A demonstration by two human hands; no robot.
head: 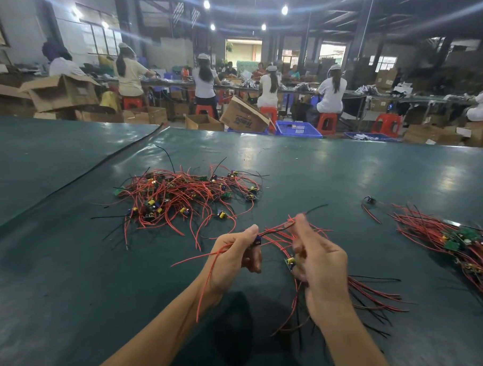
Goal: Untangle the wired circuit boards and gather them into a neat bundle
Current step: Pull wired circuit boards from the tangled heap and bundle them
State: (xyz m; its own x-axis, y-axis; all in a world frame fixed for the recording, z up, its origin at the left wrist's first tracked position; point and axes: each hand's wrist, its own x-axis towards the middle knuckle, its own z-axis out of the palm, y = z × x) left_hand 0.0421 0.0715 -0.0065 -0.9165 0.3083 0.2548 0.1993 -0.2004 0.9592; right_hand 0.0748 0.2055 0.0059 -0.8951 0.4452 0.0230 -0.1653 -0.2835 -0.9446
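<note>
Pinching one little board (257, 240) in the left hand (234, 256), red wires trailing past the wrist. Gripping a bunch of wired boards (291, 262) in the right hand (321, 265), bit blurry, close by but not touching. Tangled pile (185, 195) mid-table (345, 172), tidy bundle (470, 244) by the right edge.

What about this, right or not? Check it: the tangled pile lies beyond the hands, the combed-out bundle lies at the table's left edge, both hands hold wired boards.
Not right. The head view shows the combed-out bundle at the table's right edge, not the left. The tangled pile lies beyond the hands, and left hand and right hand both hold wired boards.
</note>
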